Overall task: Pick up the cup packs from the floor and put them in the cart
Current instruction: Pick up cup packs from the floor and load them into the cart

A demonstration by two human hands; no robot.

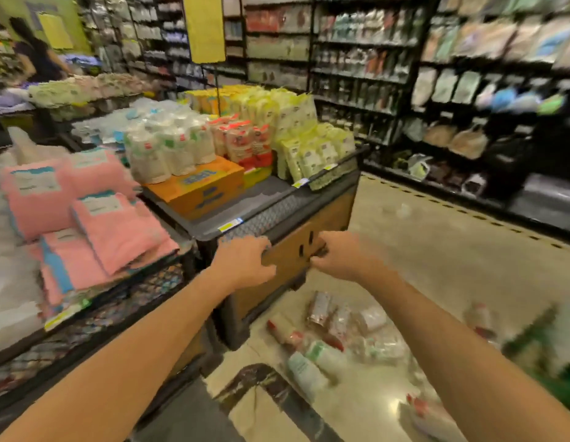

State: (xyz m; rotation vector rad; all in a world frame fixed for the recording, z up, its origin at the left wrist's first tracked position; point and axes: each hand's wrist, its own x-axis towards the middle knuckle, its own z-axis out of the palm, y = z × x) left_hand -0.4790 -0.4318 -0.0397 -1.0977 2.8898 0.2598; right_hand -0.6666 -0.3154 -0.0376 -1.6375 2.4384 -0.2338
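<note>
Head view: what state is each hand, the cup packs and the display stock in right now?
left hand: empty, fingers loosely curled, before the display bin corner
right hand: empty, fingers loosely curled
cup packs: lying scattered on the floor, none picked up
pink packs: stacked on the left display

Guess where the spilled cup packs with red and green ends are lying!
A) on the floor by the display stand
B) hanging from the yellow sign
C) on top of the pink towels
A: the cup packs lie scattered on the shiny floor, right beside the foot of the display stand.
</note>
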